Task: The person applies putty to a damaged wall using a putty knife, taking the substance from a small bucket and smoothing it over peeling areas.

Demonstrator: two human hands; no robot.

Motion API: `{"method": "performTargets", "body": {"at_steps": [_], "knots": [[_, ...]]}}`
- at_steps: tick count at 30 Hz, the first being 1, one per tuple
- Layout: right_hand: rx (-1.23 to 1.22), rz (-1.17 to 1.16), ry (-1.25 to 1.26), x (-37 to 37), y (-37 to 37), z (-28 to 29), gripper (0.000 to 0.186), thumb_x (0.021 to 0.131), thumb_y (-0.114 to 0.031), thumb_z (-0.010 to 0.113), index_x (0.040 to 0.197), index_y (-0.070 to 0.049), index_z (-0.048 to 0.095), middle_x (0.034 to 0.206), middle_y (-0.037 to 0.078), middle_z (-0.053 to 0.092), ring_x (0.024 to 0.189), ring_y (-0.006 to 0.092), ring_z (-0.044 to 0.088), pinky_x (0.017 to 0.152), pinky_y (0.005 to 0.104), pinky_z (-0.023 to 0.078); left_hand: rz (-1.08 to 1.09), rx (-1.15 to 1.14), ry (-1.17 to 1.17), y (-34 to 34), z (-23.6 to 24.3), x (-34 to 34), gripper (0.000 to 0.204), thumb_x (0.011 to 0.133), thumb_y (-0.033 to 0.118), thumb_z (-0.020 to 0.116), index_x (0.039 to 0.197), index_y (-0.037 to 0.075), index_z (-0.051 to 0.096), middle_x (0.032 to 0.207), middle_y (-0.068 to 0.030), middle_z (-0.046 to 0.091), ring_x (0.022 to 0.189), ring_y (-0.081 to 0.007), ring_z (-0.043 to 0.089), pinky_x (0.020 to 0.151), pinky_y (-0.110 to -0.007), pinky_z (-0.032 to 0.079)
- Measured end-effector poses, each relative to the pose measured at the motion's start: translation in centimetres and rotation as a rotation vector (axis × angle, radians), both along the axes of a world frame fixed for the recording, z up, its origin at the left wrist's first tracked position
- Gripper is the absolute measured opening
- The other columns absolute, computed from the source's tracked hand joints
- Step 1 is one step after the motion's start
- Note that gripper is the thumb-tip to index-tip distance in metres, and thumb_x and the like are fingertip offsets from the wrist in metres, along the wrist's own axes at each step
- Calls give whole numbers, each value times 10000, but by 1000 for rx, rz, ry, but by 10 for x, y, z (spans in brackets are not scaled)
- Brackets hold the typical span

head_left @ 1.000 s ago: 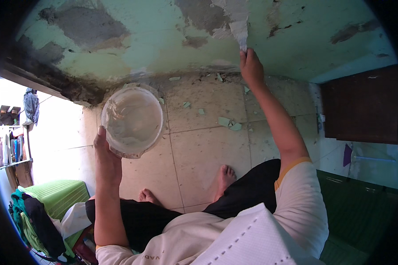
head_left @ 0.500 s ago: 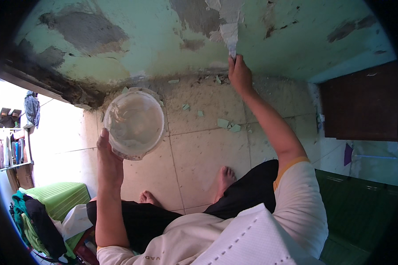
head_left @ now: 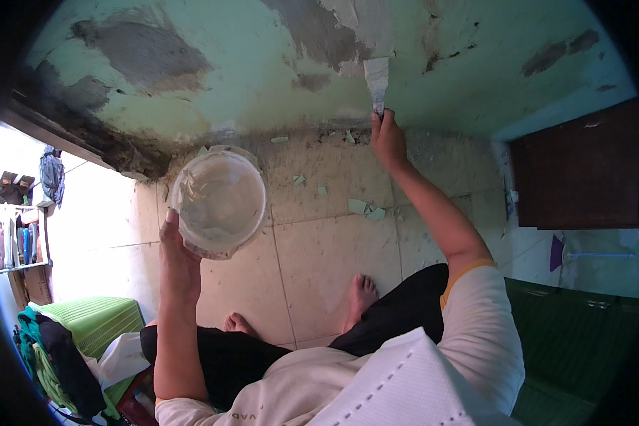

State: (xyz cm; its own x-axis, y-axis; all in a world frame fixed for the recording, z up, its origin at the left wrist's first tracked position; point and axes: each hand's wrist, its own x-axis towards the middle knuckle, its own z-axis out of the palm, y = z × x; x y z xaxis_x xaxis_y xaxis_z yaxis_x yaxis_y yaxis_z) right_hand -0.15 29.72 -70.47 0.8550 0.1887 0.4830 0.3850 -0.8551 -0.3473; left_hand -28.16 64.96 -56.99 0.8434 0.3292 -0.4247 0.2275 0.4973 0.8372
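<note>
My right hand (head_left: 389, 142) grips the handle of a putty knife (head_left: 377, 79), its blade pointing up and coated in white filler. The blade is close to the green wall (head_left: 263, 78), just below a patch of white filler (head_left: 358, 21); whether it touches I cannot tell. In my left hand (head_left: 179, 248) is a round, whitish plastic tub (head_left: 257, 206), held by its near left side with the thumb at the rim. White paste (head_left: 224, 206) is smeared over its inside. The fingers under the tub are hidden.
Grey bare patches (head_left: 142, 57) mark the peeling wall. Paint flakes (head_left: 366, 207) lie on the tiled floor (head_left: 326, 248) by my bare feet. A brown panel (head_left: 579, 170) and a dark green slatted surface (head_left: 575, 341) are at right; a light green basket (head_left: 99, 323) with clothes stands at left.
The putty knife has come down the wall toward me, off the white filler patch, and its filler-coated blade now shows whole. The tub has barely shifted.
</note>
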Motion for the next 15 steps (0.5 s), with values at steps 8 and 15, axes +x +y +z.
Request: {"method": "performTargets", "body": {"at_steps": [8, 15], "knots": [[137, 26, -177, 25, 64, 112, 296, 1010, -289, 505, 1049, 1, 461, 753, 229, 630, 676, 430, 645, 556, 510, 504, 3, -16, -9, -3, -2, 1, 626, 1015, 499, 420, 1421, 22, 416, 1382, -108, 529, 1262, -201, 524, 1056, -373, 420], [74, 53, -113, 2, 37, 35, 287, 1014, -299, 502, 1043, -15, 464, 730, 217, 629, 655, 427, 642, 534, 500, 499, -47, 3, 22, 3, 5, -2, 586, 1041, 486, 326, 1433, 60, 417, 1426, -88, 479, 1327, -197, 445, 1089, -370, 375]]}}
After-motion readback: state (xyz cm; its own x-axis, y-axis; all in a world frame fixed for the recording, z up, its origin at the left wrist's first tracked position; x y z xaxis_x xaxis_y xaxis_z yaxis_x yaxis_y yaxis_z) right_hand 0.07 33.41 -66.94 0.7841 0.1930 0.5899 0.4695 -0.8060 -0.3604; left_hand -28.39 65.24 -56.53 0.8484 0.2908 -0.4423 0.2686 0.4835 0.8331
